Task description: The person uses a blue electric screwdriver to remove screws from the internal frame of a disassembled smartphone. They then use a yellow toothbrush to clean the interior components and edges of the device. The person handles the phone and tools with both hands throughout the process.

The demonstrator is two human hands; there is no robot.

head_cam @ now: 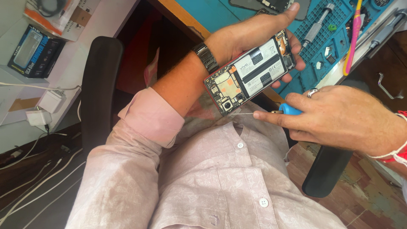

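Observation:
My left hand [258, 32] holds an opened smartphone [250, 72] with its back cover off, so the white battery and circuit board show inside a red frame. A dark metal watch sits on that wrist. My right hand [339, 116], wearing a ring, grips a small blue-handled screwdriver [290, 109]. Its thin shaft points left, and the tip sits at the lower edge of the phone near the camera module.
A blue repair mat [322, 46] on the desk carries metal screwdriver handles, small parts and a pink-yellow tool [352, 38]. Black chair armrests [99, 85] flank my body. White chargers and cables [42, 110] lie at the left, near a dark box [36, 51].

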